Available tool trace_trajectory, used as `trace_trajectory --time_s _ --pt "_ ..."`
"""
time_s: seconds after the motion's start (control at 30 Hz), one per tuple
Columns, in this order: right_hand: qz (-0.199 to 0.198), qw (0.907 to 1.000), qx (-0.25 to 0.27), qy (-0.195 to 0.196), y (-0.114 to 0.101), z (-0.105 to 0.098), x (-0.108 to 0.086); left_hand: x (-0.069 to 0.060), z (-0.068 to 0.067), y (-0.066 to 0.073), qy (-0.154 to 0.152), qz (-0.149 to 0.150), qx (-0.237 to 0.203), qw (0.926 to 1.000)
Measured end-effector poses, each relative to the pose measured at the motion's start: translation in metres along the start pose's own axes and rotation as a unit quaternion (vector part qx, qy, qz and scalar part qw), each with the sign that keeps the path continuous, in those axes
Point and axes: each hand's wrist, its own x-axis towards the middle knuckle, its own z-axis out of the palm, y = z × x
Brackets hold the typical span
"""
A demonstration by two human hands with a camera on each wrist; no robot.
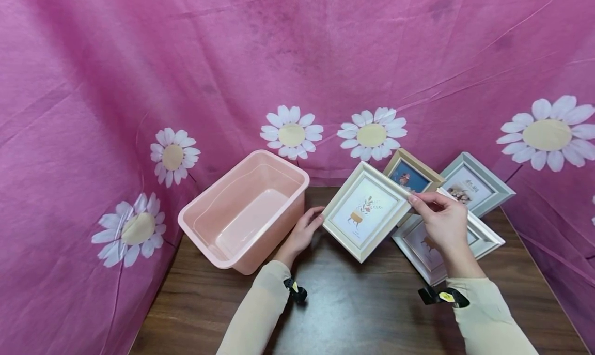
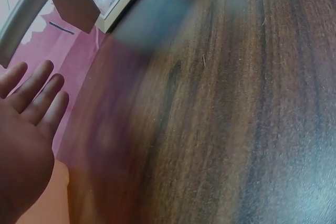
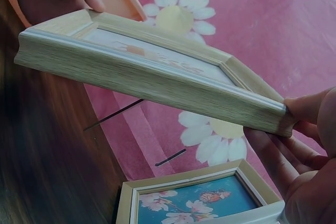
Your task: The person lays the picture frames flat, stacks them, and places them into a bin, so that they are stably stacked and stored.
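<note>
A cream-rimmed picture frame (image 1: pixel 364 210) with a plant-in-pot print is held up, tilted, above the table. My right hand (image 1: pixel 443 226) pinches its right corner between thumb and fingers, as the right wrist view also shows on the frame's wooden edge (image 3: pixel 152 82). At the opposite corner is my left hand (image 1: pixel 303 233). Its fingers (image 2: pixel 39 93) are extended and loosely spread in the left wrist view; whether they touch the frame I cannot tell. Beneath and behind my right hand lie a white frame (image 1: pixel 417 246), a tan frame (image 1: pixel 436 177) with a blue picture, and a grey-green frame (image 1: pixel 499 195).
To the left, a pink plastic basin (image 1: pixel 265 244) stands on the dark wooden table (image 1: pixel 334 303), close to my left hand. A pink cloth (image 1: pixel 297 60) printed with white daisies hangs behind and around the table. Each sleeve carries a black wrist strap.
</note>
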Motion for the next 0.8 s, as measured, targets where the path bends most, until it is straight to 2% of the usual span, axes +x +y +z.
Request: trace_trajectory --time_s 0.17,0.3,0.5,0.6,0.8 --pt "0.001 1.0000 0.008 0.000 -0.0017 0.0002 -0.0021 -0.0012 0.0003 -0.0028 -0.031 -0.018 -0.070 0.9969" --pt "0.001 0.9998 0.018 0.003 -0.0024 0.0009 -0.0036 -0.0010 0.0012 -0.0062 -0.054 -0.029 -0.134 0.9891" --pt "0.001 0.9995 0.032 0.003 -0.0034 0.0006 -0.0047 0.0002 0.0010 -0.0080 -0.082 -0.020 -0.204 0.9752" --pt "-0.007 0.9995 0.032 -0.001 -0.0033 0.0001 -0.0046 0.0011 -0.0005 -0.0093 -0.096 -0.014 -0.215 0.9719" --pt "-0.032 0.9993 0.019 -0.010 -0.0046 -0.0008 -0.0039 0.0032 -0.0057 -0.0086 -0.126 0.009 -0.205 0.9707"
